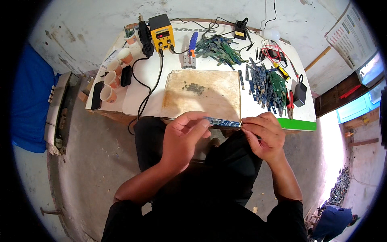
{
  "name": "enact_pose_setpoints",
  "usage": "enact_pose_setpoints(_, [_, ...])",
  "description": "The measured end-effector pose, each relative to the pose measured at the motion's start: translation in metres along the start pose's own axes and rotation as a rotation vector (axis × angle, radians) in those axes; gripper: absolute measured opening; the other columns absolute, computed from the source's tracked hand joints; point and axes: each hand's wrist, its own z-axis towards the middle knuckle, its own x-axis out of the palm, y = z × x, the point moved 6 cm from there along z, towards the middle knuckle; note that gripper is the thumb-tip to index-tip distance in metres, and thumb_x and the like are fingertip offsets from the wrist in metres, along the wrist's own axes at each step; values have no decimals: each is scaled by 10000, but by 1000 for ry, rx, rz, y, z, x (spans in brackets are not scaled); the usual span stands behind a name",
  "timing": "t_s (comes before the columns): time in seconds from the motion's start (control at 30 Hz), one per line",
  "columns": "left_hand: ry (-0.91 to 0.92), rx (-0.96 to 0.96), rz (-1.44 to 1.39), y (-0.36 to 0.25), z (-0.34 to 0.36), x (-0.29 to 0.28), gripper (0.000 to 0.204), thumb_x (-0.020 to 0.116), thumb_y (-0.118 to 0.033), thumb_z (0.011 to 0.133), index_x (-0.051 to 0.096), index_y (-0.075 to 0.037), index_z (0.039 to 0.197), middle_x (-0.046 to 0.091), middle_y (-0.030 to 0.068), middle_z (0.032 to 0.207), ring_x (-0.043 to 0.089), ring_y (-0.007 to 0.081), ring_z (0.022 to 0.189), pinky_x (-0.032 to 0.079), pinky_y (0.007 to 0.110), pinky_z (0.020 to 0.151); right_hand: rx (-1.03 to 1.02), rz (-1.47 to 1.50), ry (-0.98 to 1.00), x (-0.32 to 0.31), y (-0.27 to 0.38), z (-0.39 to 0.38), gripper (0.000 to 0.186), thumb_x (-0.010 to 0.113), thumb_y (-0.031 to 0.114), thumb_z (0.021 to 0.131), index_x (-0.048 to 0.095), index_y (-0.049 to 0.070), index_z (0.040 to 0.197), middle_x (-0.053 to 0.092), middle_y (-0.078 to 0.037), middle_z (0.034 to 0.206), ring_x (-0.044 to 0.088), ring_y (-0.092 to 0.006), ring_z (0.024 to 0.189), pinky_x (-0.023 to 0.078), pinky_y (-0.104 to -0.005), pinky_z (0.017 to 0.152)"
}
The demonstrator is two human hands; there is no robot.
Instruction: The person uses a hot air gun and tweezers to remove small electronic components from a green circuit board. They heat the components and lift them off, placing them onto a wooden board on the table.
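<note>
A narrow blue circuit board strip [225, 122] is held level between my two hands, just off the near edge of the table. My left hand [183, 135] pinches its left end between thumb and fingers. At the other end, my right hand [264, 133] grips the strip's tip with thumb and fingertips. Beyond them lies a stained tan work board [201, 99], with a cluster of small dark chips [194, 88] on it. Blue and green circuit strips [266, 86] are heaped right of the board, and a second pile of green strips [217, 49] lies farther back.
A yellow soldering station [161, 33] with a black hot-air handle [145, 38] stands back left, its cables hanging over the front edge. Paper cups [108, 94] and a phone [97, 96] line the left side. Red pliers [290, 105] and a black adapter [300, 93] are right. A person [332, 222] is lower right.
</note>
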Motion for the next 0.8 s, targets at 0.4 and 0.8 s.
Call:
enact_pose_setpoints(0.4, [10,9,19,3,2,2,224,683,-64,1021,671,13,1232,696,87,1008,635,145,848,530,282,796,29,36,-26,-3,-3,0,209,807,-60,760,788,28,948,788,-105,1044,691,-253,845,556,-329,725])
enact_pose_setpoints(0.8, [-231,24,119,32,-2,-57,232,678,-64,1012,669,-5,1237,697,59,1090,652,140,893,535,306,818,177,13,160,46,-42,-3,155,791,-29,804,748,35,938,766,-101,970,687,-300,847,563,-375,752])
